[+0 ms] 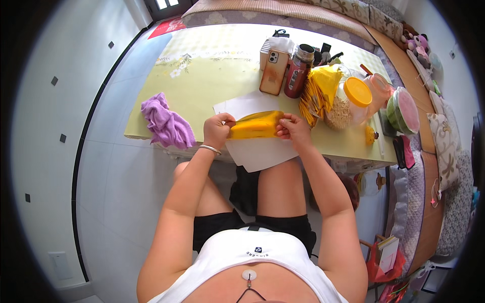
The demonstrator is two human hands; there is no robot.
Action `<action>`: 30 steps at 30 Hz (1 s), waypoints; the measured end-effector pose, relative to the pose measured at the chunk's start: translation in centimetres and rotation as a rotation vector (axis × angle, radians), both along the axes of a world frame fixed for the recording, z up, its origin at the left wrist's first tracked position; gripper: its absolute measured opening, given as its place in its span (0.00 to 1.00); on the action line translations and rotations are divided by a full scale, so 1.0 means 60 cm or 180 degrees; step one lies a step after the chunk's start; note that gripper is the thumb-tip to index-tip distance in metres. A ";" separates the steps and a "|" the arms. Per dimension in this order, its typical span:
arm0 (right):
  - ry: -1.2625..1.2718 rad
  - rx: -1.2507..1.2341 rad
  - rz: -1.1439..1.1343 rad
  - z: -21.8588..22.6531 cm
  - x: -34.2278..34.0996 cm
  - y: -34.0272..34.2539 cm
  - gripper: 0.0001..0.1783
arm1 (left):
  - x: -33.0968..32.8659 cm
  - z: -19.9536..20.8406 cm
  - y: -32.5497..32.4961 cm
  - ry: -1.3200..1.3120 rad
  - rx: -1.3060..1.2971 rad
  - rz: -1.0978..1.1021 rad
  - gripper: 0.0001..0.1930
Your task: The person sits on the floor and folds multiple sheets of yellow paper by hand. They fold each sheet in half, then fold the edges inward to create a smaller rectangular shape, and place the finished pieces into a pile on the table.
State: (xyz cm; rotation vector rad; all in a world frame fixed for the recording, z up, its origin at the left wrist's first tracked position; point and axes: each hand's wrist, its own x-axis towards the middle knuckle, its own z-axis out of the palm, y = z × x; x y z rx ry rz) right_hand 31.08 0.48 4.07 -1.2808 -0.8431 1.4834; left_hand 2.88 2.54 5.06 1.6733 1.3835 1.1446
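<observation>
Both hands pinch a yellow-orange folded packet (pixel 256 125), seemingly paper or thin film: the left hand (pixel 217 130) grips its left end between thumb and fingers, and the right hand (pixel 293 128) grips its right end in the same way, so that the packet spans the gap between them, just above a white sheet of paper (pixel 257 151). That sheet lies on the tabletop (pixel 212 76) under the hands and hangs over the near edge toward the person's knees. Left of the left hand, apart from it, a crumpled purple cloth (pixel 166 123) sits at the tabletop's edge. Beyond the right hand, close by, stands a loose bundle of yellow packets (pixel 318 91); next to that is a clear jar with an orange lid (pixel 353 98), and farther off a dark red flask (pixel 298 76) and a phone (pixel 274 70) propped upright. The likeliest slip, to my eye, is uneven pull: if one pinch tightens or tugs harder, the thin packet could tear or crease askew. The overhanging white sheet could also slide off the edge if a wrist drags it, and a wide sweep of the right elbow might knock the jar or bundle.
</observation>
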 end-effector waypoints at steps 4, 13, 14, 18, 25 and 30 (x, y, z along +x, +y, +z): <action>-0.0008 -0.0050 -0.0080 -0.012 -0.002 -0.015 0.13 | -0.006 -0.026 0.003 -0.1771 -0.1176 0.0094 0.08; 0.0070 -0.0359 -0.0007 0.016 -0.023 -0.013 0.12 | 0.000 -0.005 0.003 -0.1725 -0.1567 0.0073 0.06; 0.0085 -0.0367 -0.0016 0.011 -0.021 -0.013 0.12 | -0.003 -0.009 0.002 -0.1714 -0.1602 0.0192 0.05; 0.0141 -0.0428 -0.0078 0.014 -0.017 -0.019 0.12 | -0.012 -0.016 -0.004 -0.1878 -0.1773 0.0173 0.02; -0.0354 -0.0395 -0.0031 0.010 0.003 -0.024 0.09 | -0.015 -0.023 -0.010 -0.1632 -0.1728 -0.0056 0.02; -0.0711 -0.0446 0.0129 0.016 0.016 -0.031 0.09 | -0.006 -0.018 -0.019 -0.1198 -0.1515 -0.0172 0.06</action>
